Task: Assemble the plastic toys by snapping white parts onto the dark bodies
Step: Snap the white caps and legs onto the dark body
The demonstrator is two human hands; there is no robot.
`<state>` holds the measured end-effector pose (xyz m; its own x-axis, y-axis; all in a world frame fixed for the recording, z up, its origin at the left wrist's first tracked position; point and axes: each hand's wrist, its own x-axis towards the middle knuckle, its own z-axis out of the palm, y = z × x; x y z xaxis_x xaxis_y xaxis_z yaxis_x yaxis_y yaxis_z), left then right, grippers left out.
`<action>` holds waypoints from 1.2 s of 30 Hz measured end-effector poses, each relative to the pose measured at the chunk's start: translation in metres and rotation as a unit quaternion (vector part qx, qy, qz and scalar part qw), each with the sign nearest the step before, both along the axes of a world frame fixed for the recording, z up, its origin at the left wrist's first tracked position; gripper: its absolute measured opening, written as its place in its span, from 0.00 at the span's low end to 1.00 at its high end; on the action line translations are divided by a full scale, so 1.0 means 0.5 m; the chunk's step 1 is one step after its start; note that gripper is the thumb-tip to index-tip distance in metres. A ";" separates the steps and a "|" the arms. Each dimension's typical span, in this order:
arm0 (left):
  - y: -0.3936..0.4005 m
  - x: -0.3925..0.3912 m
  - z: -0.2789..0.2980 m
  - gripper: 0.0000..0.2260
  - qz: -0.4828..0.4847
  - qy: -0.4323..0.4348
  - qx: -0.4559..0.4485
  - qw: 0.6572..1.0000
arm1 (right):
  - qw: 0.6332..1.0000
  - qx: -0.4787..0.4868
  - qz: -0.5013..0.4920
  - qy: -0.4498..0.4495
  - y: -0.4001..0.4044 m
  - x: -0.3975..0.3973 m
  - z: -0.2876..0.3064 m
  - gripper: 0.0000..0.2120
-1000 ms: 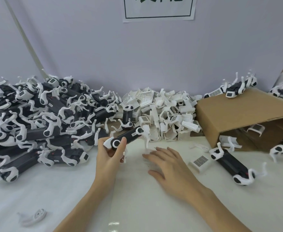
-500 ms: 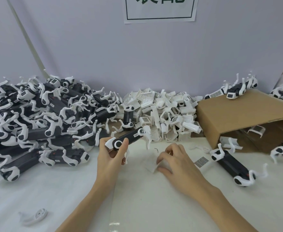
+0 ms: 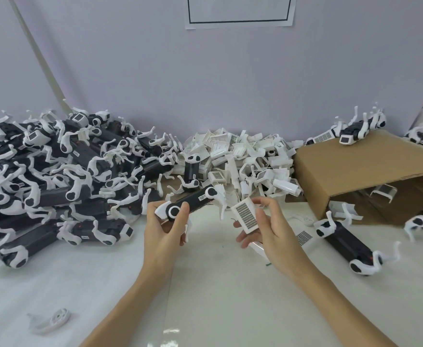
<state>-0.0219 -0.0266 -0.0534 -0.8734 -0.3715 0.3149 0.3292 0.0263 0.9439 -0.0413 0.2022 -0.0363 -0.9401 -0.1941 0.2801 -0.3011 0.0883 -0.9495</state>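
Note:
My left hand (image 3: pixel 164 229) grips a dark toy body (image 3: pixel 191 202) by its near end, holding it above the table with its far end pointing up and right; white legs hang from both ends. My right hand (image 3: pixel 268 227) pinches a white part with a black grid pattern (image 3: pixel 246 216) between thumb and fingers, lifted just right of the body and apart from it. A heap of loose white parts (image 3: pixel 243 161) lies behind both hands.
A big pile of dark toys with white legs (image 3: pixel 52 176) fills the left. A tipped cardboard box (image 3: pixel 365 171) stands at the right with toys on top. One toy (image 3: pixel 348 244) lies before the box. A loose white leg (image 3: pixel 52 321) lies at front left.
My right hand went from flat on the table to closing on a white grid part and lifting it up toward the dark body. My left hand held the body nearly still.

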 end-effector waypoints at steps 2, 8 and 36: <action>0.000 0.001 0.000 0.18 -0.001 -0.005 -0.004 1.000 | 0.999 -0.037 0.004 -0.018 0.001 0.000 0.006 0.11; 0.001 0.009 0.003 0.22 -0.049 -0.014 -0.012 0.999 | 0.999 -0.035 -0.008 -0.019 0.019 -0.002 0.033 0.15; 0.015 0.036 0.001 0.29 -0.195 0.004 -0.174 0.965 | 0.911 0.313 -0.031 0.267 -0.027 0.040 0.003 0.30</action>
<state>-0.0040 -0.0192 -0.0528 -0.9227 0.1140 0.3684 0.3849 0.2132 0.8980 -0.0211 0.1889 -0.0349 -0.7163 -0.4247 0.5537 -0.6821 0.5936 -0.4271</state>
